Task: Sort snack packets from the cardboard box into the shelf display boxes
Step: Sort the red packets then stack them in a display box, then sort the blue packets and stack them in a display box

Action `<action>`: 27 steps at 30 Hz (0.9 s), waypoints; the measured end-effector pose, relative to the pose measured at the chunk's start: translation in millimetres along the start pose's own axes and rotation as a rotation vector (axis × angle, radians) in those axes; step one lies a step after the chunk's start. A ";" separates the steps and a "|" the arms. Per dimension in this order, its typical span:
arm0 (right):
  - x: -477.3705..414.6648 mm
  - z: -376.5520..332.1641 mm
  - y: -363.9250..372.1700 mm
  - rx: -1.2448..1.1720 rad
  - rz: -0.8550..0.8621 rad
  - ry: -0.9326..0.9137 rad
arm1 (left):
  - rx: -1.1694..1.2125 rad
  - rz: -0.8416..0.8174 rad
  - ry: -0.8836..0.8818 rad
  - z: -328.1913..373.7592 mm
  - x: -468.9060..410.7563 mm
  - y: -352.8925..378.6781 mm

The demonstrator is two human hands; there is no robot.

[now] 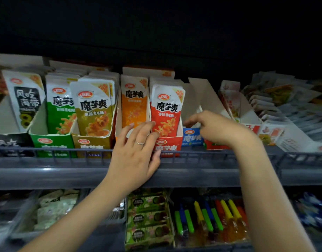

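Packets stand upright on the shelf [47,171], long axis vertical, printed faces forward, in a row of display boxes behind a wire rail [65,151].

Legible labels: "魔芋爽" on the green packet [61,110], brown packet [94,110], orange packet [133,104] and red packet [165,110]; "风吃海带" on the far-left packet [26,100].

The left hand [136,151] has its fingers [131,130] spread, tips against the orange and red packets' lower fronts, thumb by the red box [167,145].

The right hand [216,128] is over the blue box [192,137], fingers bent downward; whether they pinch anything cannot be told. White box walls [207,95] stand exposed behind it.
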State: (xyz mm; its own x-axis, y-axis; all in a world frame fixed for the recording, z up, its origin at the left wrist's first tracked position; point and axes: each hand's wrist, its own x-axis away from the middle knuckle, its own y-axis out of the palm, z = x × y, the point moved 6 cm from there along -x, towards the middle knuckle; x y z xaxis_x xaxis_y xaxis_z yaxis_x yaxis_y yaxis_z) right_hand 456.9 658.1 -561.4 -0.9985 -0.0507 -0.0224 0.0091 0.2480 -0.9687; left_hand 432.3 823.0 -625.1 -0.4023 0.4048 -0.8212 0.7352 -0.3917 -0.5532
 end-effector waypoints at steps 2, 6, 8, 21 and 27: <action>0.0 -3.6 5.0 0.076 -0.041 -0.010 | 0.001 -0.005 -0.002 -0.5 -0.3 0.0; 7.1 -1.9 9.2 0.070 -0.144 -0.050 | 0.003 -0.006 -0.001 0.2 -0.6 0.0; 13.5 -1.2 9.9 0.013 -0.223 -0.096 | -0.001 -0.012 -0.002 0.2 -0.6 0.2; 33.1 -2.8 -5.5 -0.062 -0.181 -0.182 | 0.028 -0.025 0.013 0.0 1.5 -1.2; 61.9 -4.0 -30.7 -0.078 0.112 -0.183 | 0.207 -0.031 0.092 17.3 37.7 -40.2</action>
State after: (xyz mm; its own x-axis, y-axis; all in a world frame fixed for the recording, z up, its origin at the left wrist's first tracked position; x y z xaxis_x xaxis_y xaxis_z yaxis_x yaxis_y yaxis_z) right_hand 394.5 651.2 -532.1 -0.9648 -0.1913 -0.1805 0.1085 0.3357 -0.9357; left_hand 378.1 839.8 -636.2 -0.3646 0.4897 -0.7920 0.5918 -0.5348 -0.6031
